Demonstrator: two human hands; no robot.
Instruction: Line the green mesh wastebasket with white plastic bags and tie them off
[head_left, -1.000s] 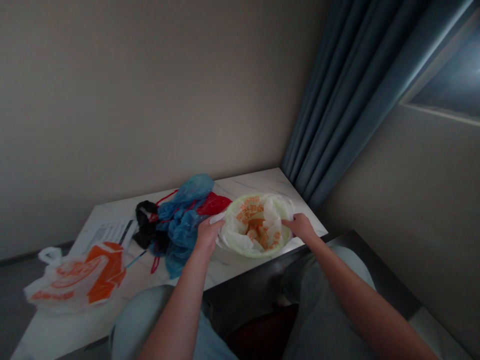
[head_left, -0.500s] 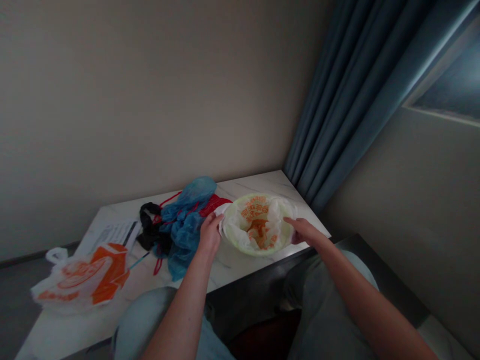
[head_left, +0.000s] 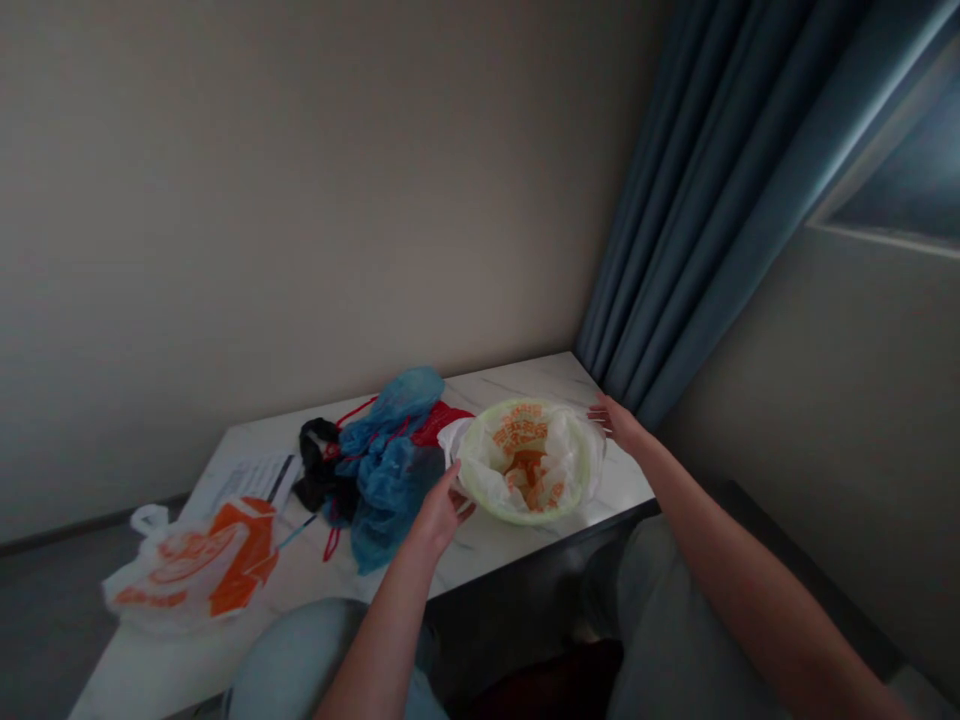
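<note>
A round trash bin with a pale green rim (head_left: 491,505) stands on the white marble-look table. A white plastic bag (head_left: 553,440) with orange print lines it, its edge folded out over the rim and hanging down the outside. My left hand (head_left: 441,510) is at the bin's left side, thumb and fingers apart, against or very close to the overhanging bag. On the far right side, my right hand (head_left: 616,418) has its fingers stretched out beside the bag's outer edge; whether they touch it is hard to tell.
Left of the bin lies a heap of blue plastic bags (head_left: 397,490) with red drawstrings, a red piece (head_left: 442,424) and a black bag (head_left: 324,480). A printed sheet (head_left: 247,480) and an orange-and-white bag (head_left: 199,565) lie farther left. A blue curtain (head_left: 675,230) hangs at right.
My right hand has left the inner right rim and moved up and outward to the bin's outside. My left hand has slid lower along the left side, its fingers loosened. The view has shifted slightly.
</note>
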